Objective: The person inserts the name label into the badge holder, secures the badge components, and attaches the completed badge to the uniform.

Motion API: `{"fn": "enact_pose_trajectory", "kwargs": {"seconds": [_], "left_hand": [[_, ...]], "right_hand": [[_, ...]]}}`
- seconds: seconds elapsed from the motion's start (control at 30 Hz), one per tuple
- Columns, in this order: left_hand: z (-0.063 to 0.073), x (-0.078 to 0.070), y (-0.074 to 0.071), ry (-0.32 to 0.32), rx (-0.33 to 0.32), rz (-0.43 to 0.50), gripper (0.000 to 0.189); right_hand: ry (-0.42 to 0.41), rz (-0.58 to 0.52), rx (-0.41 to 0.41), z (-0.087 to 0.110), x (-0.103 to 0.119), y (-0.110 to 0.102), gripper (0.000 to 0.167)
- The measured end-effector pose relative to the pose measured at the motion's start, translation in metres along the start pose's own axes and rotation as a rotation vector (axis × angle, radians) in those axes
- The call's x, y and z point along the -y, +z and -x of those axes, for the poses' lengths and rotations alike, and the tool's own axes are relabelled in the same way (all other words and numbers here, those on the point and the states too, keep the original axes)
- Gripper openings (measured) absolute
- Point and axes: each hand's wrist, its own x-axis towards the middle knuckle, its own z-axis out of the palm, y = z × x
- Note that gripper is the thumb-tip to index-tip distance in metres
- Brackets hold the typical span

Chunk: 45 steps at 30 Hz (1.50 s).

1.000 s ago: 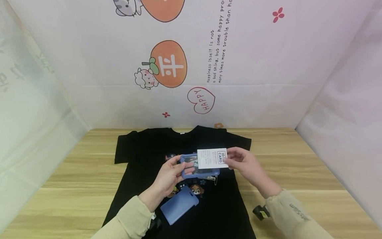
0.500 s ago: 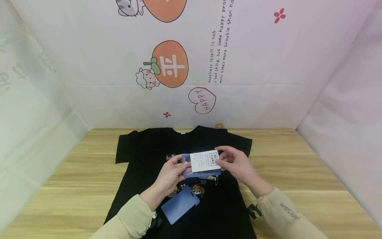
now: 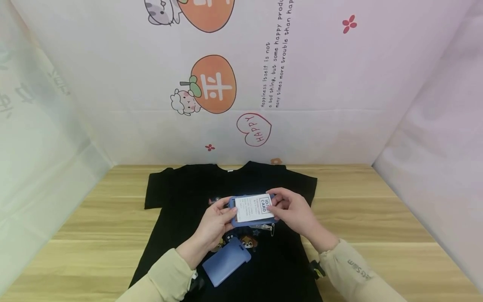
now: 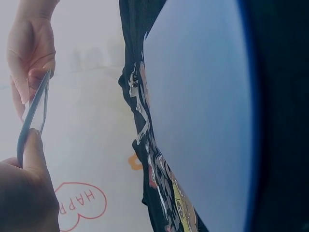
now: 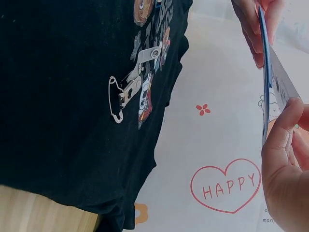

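Note:
My left hand [image 3: 211, 220] grips the left end of a blue badge holder frame [image 3: 256, 223], its thumb on the near face. A white card printed "ID/CARD" [image 3: 250, 208] lies over the frame's opening, its left end at my left thumb. Between thumb and fingers, my right hand [image 3: 296, 213] pinches that card's right end. In the right wrist view the card [image 5: 282, 79] stands at a slight angle to the frame [image 5: 266, 92]. Below the hands, a flat blue cover piece [image 3: 226, 262] with a small slot rests on a black T-shirt [image 3: 185, 188].
On the shirt lies a clear strap clip with a safety pin [image 5: 128, 92], beside cartoon dog prints [image 3: 248, 242]. The shirt is spread on a wood-grain table [image 3: 362, 201]. A printed white cloth [image 3: 320, 84] rises behind and at both sides.
My right hand has moved left with the card, sliding it from the frame's right side until it covers most of the opening. The left hand keeps its grip; the cover piece stays put.

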Motion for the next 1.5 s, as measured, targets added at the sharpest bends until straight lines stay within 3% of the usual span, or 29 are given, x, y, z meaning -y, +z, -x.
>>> {"fn": "enact_pose_trajectory", "kwargs": {"seconds": [0.33, 0.67, 0.97, 1.1, 1.27, 1.5], "left_hand": [[0.000, 0.003, -0.001, -0.002, -0.006, -0.006, 0.045], [0.001, 0.002, -0.002, 0.006, 0.002, -0.010, 0.045], [0.002, 0.000, -0.005, 0.011, -0.021, -0.017, 0.045], [0.002, 0.000, -0.006, 0.009, -0.016, -0.022, 0.045], [0.004, 0.000, -0.007, -0.010, 0.001, -0.024, 0.044], [0.005, -0.001, -0.009, 0.002, 0.020, -0.034, 0.044]], "right_hand": [[-0.020, 0.017, 0.003, 0.002, 0.000, 0.005, 0.035], [-0.025, 0.105, -0.025, 0.000, 0.001, 0.011, 0.033], [-0.100, 0.286, -0.127, -0.002, 0.001, 0.018, 0.024], [-0.112, 0.316, -0.174, -0.003, -0.002, 0.021, 0.021], [-0.099, 0.261, -0.186, -0.004, -0.003, 0.021, 0.018], [0.016, 0.120, -0.114, -0.007, -0.004, 0.020, 0.019]]}}
